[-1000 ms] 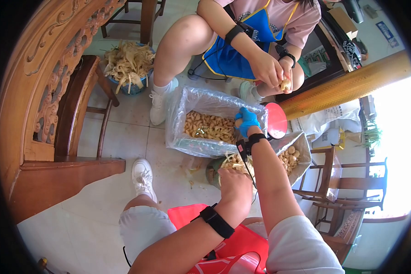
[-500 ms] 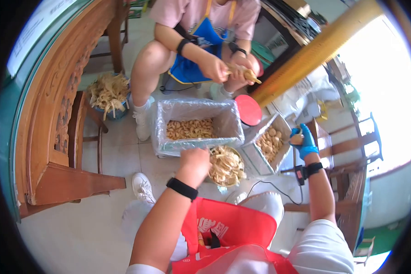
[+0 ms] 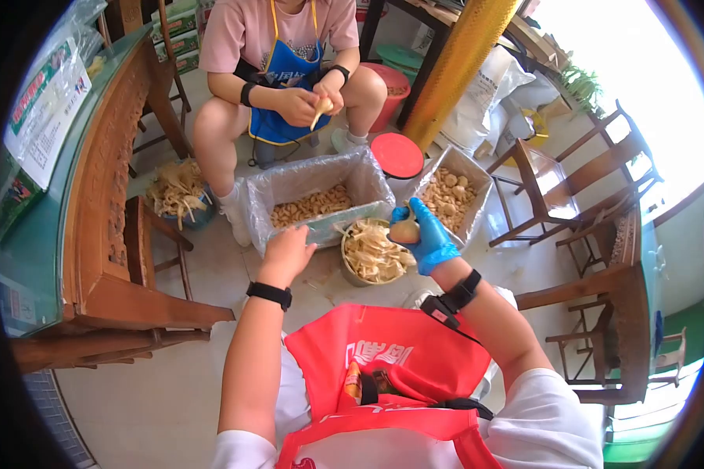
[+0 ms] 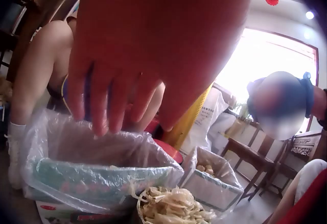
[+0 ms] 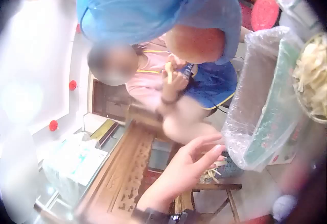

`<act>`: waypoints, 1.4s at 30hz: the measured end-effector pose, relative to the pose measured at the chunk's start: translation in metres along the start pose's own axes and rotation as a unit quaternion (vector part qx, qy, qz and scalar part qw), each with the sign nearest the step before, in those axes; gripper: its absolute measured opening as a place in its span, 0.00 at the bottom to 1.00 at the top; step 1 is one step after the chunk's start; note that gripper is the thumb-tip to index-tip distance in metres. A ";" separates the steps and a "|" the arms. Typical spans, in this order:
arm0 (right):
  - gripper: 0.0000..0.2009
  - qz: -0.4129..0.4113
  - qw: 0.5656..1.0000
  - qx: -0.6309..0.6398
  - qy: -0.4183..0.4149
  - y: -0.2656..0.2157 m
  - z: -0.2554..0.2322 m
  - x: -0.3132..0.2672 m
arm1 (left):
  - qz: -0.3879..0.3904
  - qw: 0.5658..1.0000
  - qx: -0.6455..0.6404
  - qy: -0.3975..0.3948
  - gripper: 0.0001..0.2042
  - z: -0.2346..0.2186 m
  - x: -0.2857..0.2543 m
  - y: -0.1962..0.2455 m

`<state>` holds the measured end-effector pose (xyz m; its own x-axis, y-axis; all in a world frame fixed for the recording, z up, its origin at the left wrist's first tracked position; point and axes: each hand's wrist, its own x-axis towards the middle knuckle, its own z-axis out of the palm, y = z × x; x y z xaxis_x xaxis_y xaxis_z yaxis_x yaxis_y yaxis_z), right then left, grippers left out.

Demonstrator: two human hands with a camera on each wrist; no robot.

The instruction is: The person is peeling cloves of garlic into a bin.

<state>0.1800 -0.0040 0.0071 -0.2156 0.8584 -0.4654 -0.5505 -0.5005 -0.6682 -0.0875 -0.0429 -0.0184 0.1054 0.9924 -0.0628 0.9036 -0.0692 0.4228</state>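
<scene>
My right hand (image 3: 432, 244), in a blue glove, grips a round tan bulb (image 3: 404, 231) that looks like garlic. It is above the right side of a bucket (image 3: 353, 273) heaped with pale, ribbon-like peelings (image 3: 377, 254). The same bulb (image 5: 196, 43) shows large in the right wrist view, partly covered by the glove. Bare and holding nothing, my left hand (image 3: 288, 255) hovers by the near left edge of a plastic-lined box (image 3: 360, 168). Its fingers (image 4: 100, 106) are extended in the left wrist view. Small tan pieces (image 3: 311, 205) cover that box's bottom.
A smaller lined box (image 3: 477, 176) holds round bulbs (image 3: 450, 193) on the right. Beyond the boxes, a seated person (image 3: 270, 78) in a blue apron handles a stalked bulb (image 3: 321, 111). More peelings fill a blue tub (image 3: 195, 215) at left. Wooden chairs (image 3: 551, 184) stand at right.
My right hand moved from the large box out to the far right, then back over the peelings with a bulb. My left hand left the bucket, moved left and straightened its fingers. The view shifted.
</scene>
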 end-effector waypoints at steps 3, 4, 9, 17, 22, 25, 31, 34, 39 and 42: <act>0.15 -0.071 0.995 -0.070 -0.013 0.016 -0.005 0.041 | 0.069 0.988 -0.131 0.052 0.17 0.015 0.005 0.005; 0.15 -0.070 0.994 -0.078 -0.022 0.021 -0.006 0.048 | 0.067 0.988 -0.125 0.056 0.17 0.021 0.010 0.007; 0.15 -0.070 0.987 -0.127 -0.069 0.023 0.003 0.055 | 0.019 0.910 -0.414 -0.006 0.27 0.032 0.026 0.050; 0.15 -0.158 0.966 -0.181 -0.096 0.005 0.018 0.056 | 0.026 0.828 -0.560 0.009 0.26 0.070 0.063 0.070; 0.13 -0.241 0.894 -0.377 -0.008 -0.001 0.014 0.070 | 0.054 0.905 -0.390 0.163 0.20 0.063 0.072 0.075; 0.11 -0.203 0.891 -0.405 0.017 -0.001 0.017 0.070 | 0.026 0.901 -0.383 0.203 0.17 0.051 0.070 0.086; 0.10 -0.176 0.943 -0.278 -0.040 -0.006 0.014 0.072 | 0.017 0.899 -0.390 0.198 0.15 0.037 0.077 0.095; 0.10 -0.166 0.941 -0.292 -0.041 -0.010 0.016 0.065 | 0.007 0.890 -0.421 0.175 0.14 0.034 0.080 0.094; 0.10 -0.190 0.922 -0.334 -0.053 -0.006 0.010 0.065 | 0.030 0.900 -0.393 0.186 0.11 0.032 0.077 0.096; 0.10 -0.132 0.951 -0.270 -0.070 -0.002 0.007 0.066 | 0.023 0.902 -0.374 0.213 0.08 0.032 0.075 0.104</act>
<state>0.1608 0.0540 -0.0182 -0.2541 0.9495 -0.1839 -0.1145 -0.2183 -0.9691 0.0274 0.0216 -0.0087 -0.1769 0.9502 0.2566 0.3529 -0.1821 0.9178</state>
